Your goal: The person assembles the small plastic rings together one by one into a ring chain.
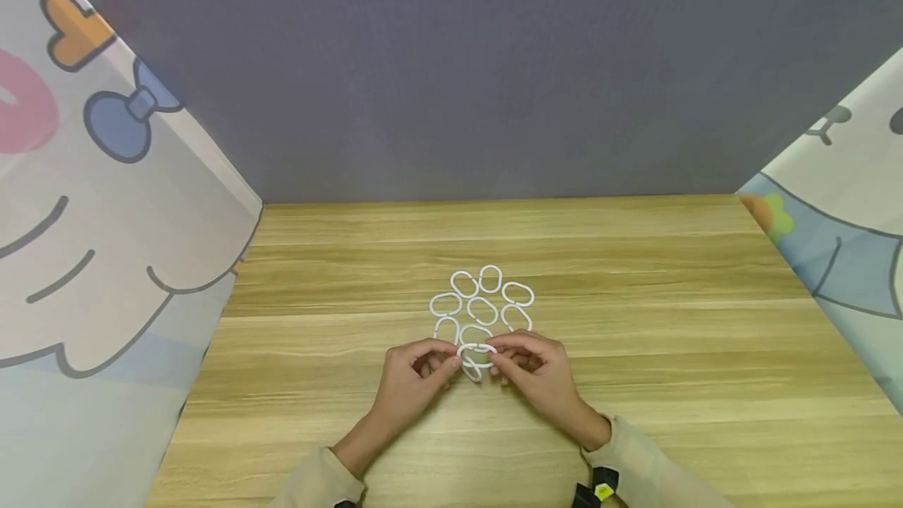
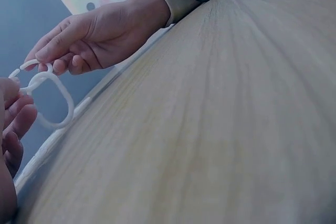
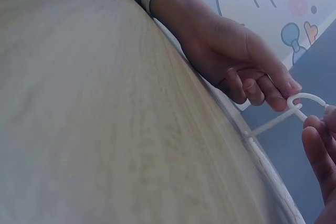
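Note:
Between both hands, a white oval curtain ring (image 1: 476,346) is held just above the table. My left hand (image 1: 412,379) pinches its left end between thumb and forefinger, and my right hand (image 1: 539,375) pinches the right end the same way. A second white ring (image 2: 70,103) hangs linked through the held one, close to the left fingertips. The left wrist view shows a small gap in the held ring's upper side. Beyond the fingers, several similar rings lie in a cluster, among them a middle ring (image 1: 483,299); fingers and the held ring partly cover the nearest ones.
The wood-grain table (image 1: 317,281) extends on every side of the hands. A grey wall (image 1: 494,85) rises at its far edge. Printed cartoon panels stand on the left (image 1: 176,226) and right (image 1: 839,218).

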Demonstrator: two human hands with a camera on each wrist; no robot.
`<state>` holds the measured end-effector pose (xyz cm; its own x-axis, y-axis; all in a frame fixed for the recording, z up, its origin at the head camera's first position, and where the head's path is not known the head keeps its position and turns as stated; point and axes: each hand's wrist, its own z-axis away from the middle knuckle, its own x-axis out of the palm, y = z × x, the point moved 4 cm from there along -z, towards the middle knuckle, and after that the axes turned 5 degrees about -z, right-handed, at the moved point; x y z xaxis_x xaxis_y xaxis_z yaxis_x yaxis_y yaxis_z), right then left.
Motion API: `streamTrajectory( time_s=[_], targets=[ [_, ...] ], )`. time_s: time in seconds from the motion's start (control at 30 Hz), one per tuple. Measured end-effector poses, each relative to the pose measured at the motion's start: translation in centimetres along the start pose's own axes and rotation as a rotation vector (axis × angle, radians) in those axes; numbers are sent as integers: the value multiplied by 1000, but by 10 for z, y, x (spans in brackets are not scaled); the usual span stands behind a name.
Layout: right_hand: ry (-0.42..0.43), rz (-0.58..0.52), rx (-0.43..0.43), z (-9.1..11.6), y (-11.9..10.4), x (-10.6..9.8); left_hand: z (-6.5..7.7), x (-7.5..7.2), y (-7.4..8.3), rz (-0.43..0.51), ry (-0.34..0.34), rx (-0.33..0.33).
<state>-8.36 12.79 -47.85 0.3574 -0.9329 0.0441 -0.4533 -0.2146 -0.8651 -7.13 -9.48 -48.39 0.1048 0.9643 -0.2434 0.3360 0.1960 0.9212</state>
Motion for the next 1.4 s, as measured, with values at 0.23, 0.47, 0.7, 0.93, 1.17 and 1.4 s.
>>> streamTrajectory(
  time_s=[0.23, 0.47, 0.7, 0.93, 1.17, 1.4],
  targets=[
    [-14, 9, -13, 0, 0, 1, 0, 1, -1, 30, -7, -8],
    [26, 81, -32, -2, 0, -3, 0, -1, 0, 41, 10, -11],
    [195, 212, 21, -11, 2, -22, 0, -3, 1, 39, 40, -24],
    [272, 373, 97, -17, 6, -42, 0, -4, 0, 35, 51, -24],
    [248, 571, 155, -21, 10, -55, 0, -4, 1, 45, 53, -8],
    [205, 804, 204, -21, 11, -58, 0, -3, -1, 47, 54, -10]
  ],
)
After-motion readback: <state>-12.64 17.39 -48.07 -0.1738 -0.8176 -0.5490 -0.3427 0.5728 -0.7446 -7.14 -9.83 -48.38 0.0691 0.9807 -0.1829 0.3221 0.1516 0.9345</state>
